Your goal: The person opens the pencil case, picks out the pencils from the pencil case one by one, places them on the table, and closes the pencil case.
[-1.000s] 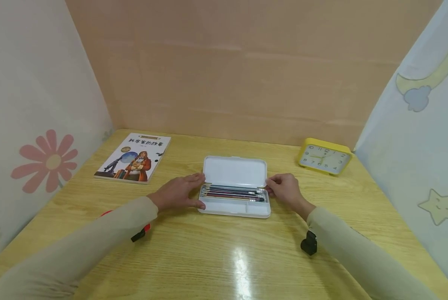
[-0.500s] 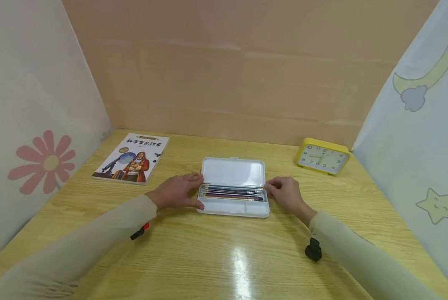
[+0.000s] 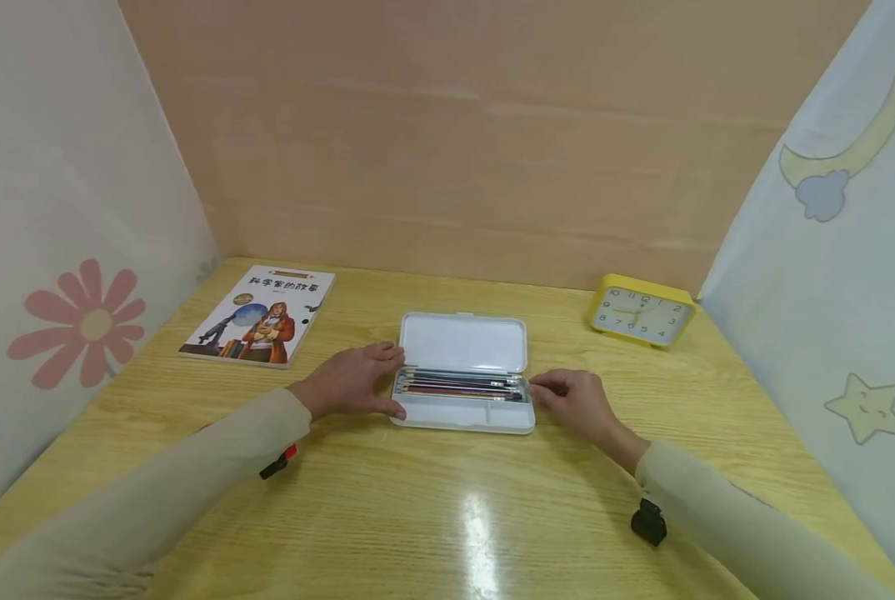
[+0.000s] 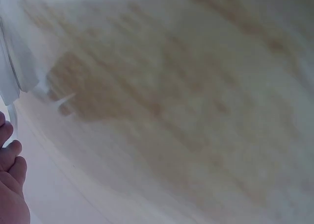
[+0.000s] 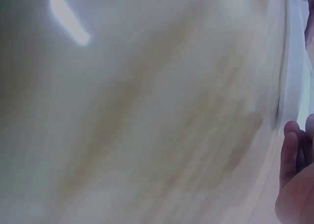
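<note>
The open pencil case (image 3: 464, 358) lies flat on the counter (image 3: 372, 517), so brace its left end with the left hand (image 3: 352, 383), fingers spread, while the right hand (image 3: 578, 403), fingers bent, grip unclear, steadies its right edge.

I read the case (image 3: 462, 426) as smooth white plastic, its lid (image 3: 462, 343) glossy inside. Table (image 3: 387, 517) looked wood-grained with a glossy finish. Sleeves (image 3: 215, 467) showed as matt cloth, book cover (image 3: 258, 317) as smooth paper.

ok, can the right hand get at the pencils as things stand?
Looks like yes: the right hand is at the right end of the white case, the lid is open, and nothing visible covers the pencils.
</note>
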A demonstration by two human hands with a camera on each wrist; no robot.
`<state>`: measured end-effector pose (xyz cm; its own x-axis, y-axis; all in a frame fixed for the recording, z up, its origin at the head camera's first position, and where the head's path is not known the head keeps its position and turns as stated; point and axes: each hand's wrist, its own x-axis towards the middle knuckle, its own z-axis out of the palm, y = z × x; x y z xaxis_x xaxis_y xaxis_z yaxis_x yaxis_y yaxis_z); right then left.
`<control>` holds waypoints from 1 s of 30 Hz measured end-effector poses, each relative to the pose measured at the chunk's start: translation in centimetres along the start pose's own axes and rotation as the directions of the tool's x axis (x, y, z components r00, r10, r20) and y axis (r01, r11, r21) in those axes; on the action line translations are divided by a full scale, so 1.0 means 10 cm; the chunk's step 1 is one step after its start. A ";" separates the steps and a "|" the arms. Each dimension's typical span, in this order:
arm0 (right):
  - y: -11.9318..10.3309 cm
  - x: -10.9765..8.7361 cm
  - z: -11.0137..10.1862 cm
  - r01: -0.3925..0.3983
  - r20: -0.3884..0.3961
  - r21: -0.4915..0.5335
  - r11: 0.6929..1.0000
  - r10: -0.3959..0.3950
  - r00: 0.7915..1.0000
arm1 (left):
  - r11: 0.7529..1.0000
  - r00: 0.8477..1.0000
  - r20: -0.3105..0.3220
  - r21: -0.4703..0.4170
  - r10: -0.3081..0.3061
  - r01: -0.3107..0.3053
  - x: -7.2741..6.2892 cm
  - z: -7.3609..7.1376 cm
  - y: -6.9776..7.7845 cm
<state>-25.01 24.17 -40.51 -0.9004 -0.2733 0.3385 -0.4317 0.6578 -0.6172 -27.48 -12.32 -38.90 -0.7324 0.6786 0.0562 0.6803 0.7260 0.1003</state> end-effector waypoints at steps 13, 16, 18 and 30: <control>-0.04 -0.18 -0.01 0.060 0.048 0.055 0.997 -0.063 0.997 | 0.999 1.000 -0.014 -0.019 0.028 -0.028 -0.01 0.04 -0.03; -0.02 -0.19 0.00 0.070 0.044 0.071 0.995 -0.073 0.996 | 0.999 0.999 -0.010 -0.022 0.037 -0.037 -0.01 0.04 -0.03; -0.02 -0.19 0.01 0.079 0.038 0.079 0.994 -0.083 0.996 | 0.999 0.999 -0.012 -0.024 0.043 -0.043 -0.01 0.04 -0.03; -0.03 -0.23 -0.02 0.124 0.020 0.093 0.988 -0.126 0.992 | 0.996 0.998 -0.038 -0.070 0.057 -0.059 0.01 0.05 -0.04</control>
<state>-22.83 24.70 -40.97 -0.8396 -0.3683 0.3994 -0.5431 0.5506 -0.6339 -27.81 -12.45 -39.40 -0.6931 0.7139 0.0992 0.7190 0.6750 0.1658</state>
